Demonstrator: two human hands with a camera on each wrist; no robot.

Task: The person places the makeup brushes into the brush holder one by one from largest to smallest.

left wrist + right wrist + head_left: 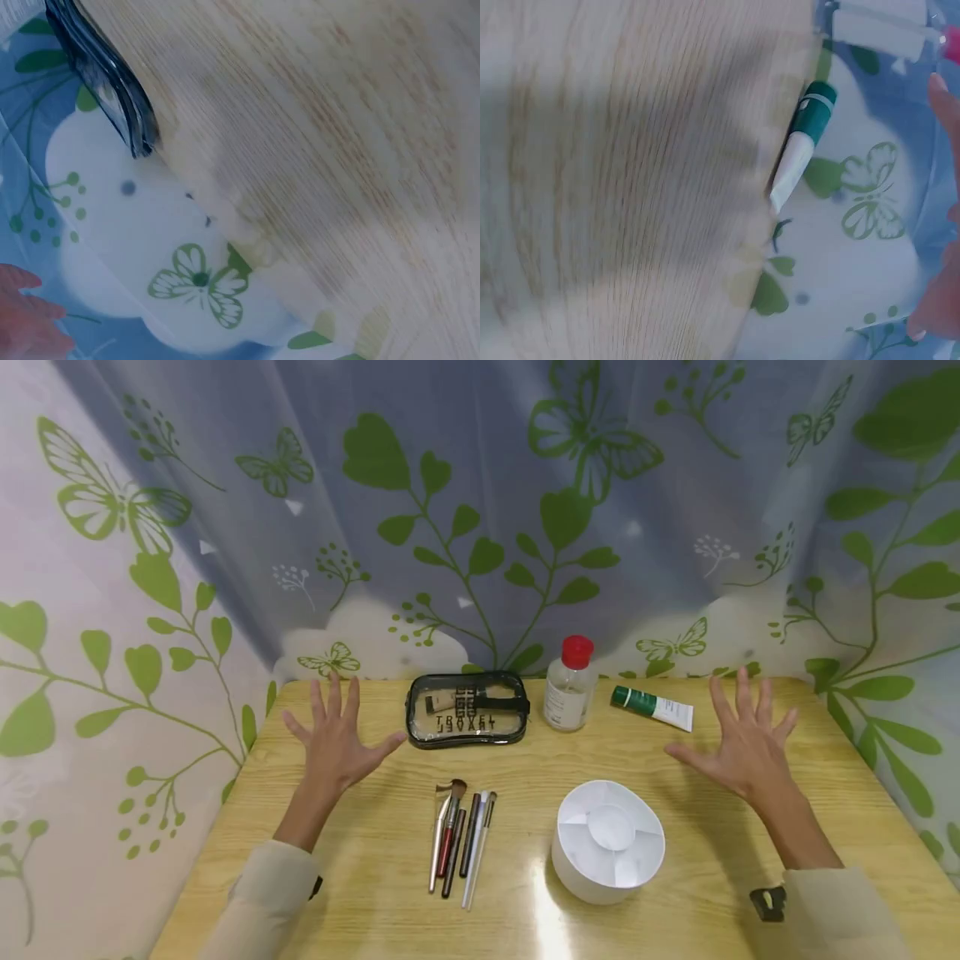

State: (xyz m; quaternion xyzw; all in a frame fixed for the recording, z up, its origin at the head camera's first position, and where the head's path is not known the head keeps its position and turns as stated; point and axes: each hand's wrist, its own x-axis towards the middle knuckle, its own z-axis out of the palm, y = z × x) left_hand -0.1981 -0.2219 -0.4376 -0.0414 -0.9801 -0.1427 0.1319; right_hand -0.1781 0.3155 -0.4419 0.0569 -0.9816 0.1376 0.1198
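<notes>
My left hand [336,750], fingers spread wide and holding nothing, is left of a clear black-edged pouch [468,710]; in the left wrist view part of the hand [28,319] shows beyond the pouch [112,82]. Spread in the same way, my right hand [746,752] holds nothing, right of a green and white tube [652,707]. In the right wrist view fingertips [946,105] show at the right edge, the tube [802,146] nearer the middle. Between the hands stand a bottle with a red cap [567,687] and a white divided round container [600,889].
Several makeup brushes and pencils [452,843] lie side by side on the wooden table [375,877], left of the container. Behind the table's back edge hangs a curtain [480,527] with green leaves and butterflies. A small black object [768,903] is by the right sleeve [843,910].
</notes>
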